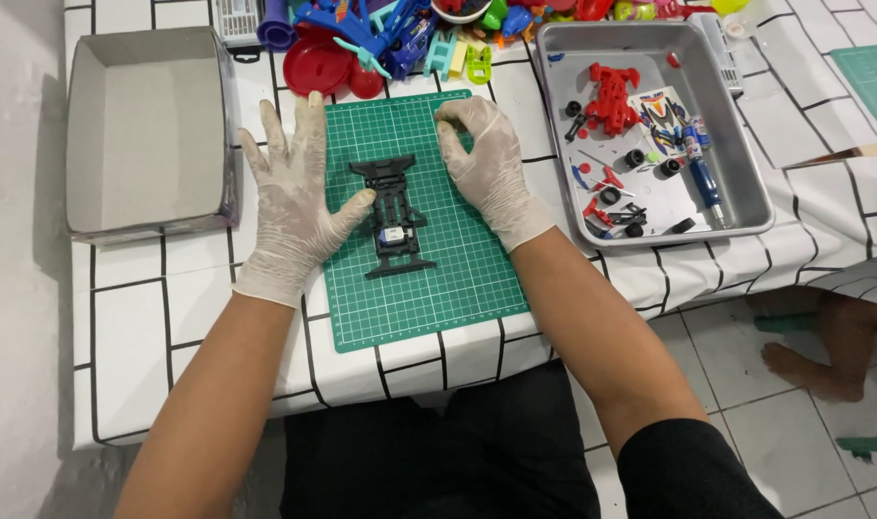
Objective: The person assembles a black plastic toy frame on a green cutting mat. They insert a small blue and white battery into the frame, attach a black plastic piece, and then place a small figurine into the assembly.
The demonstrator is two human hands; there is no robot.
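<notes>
left hand point(289, 197): in a pale glove, lying flat on the left edge of the cutting mat, fingers spread wide and straight, gripping nothing; the thumb tip rests against the left side of the chassis
right hand point(487, 163): also gloved, resting near the top right of the mat, fingers curled loosely with thumb and forefinger drawn close together; whether a tiny part sits between them cannot be told, and it is just beside the chassis, not touching it
toy car chassis point(392, 216): black plastic frame lying flat, lengthwise, in the middle of the mat between both hands, with a small white and blue piece seated near its lower end
green cutting mat point(429, 288): gridded, laid on the table in front of the person
handling: the chassis looks light and stiff but thin, with slender ribs and end bars that could likely snap or bend if squeezed; smooth plastic against gloves may slip a little
where to hold: best judged by the long side rails about the middle, pinched from left and right, keeping off the narrow end bars and the small seated piece
metal tray point(746, 173): to the right, well apart from the mat, holding red parts, small black wheels, a printed car body shell and a blue screwdriver
grey box point(140, 135): open, to the left of the left hand
toy pile point(390, 34): bright plastic pieces along the far edge of the table
tablecloth point(198, 317): white with black grid lines
</notes>
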